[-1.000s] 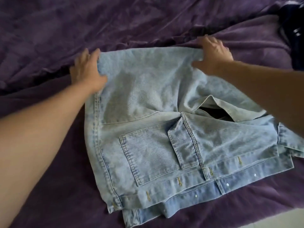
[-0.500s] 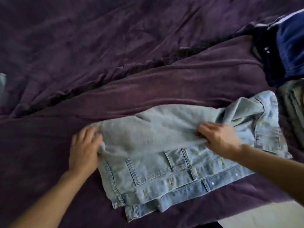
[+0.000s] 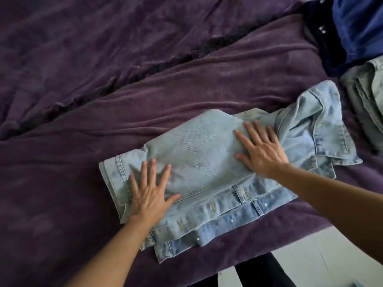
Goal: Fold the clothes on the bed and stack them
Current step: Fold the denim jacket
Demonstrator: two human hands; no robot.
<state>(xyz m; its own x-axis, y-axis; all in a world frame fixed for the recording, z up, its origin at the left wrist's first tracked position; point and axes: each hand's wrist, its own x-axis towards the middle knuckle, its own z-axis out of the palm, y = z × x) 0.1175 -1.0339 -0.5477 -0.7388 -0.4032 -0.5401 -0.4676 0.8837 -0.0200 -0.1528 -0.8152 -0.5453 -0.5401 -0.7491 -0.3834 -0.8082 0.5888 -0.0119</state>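
A light-blue denim jacket point(image 3: 203, 154) is shown lying on a purple blanket point(image 3: 186, 90), close to the bed's near edge. Half a second ago its far panel was pinched at both ends and drawn towards the camera's wearer; now that panel is laid down over the chest pockets, so one fold appears to be completed. The left hand point(image 3: 149, 193) is spread flat on the jacket's left end; the right hand point(image 3: 263, 150) is spread flat nearer the collar point(image 3: 323, 121); nothing is gripped by either, and the cloth is only pressed smooth. The collar is left bunched and raised at the right, and the buttoned front edge sticks out at the near side, so further folding is judged to be needed. A navy garment point(image 3: 356, 27) and a grey-green one point(image 3: 366, 100) are seen at the right, the latter just beside the collar, where space is crowded; pale floor point(image 3: 310, 255) is seen below.
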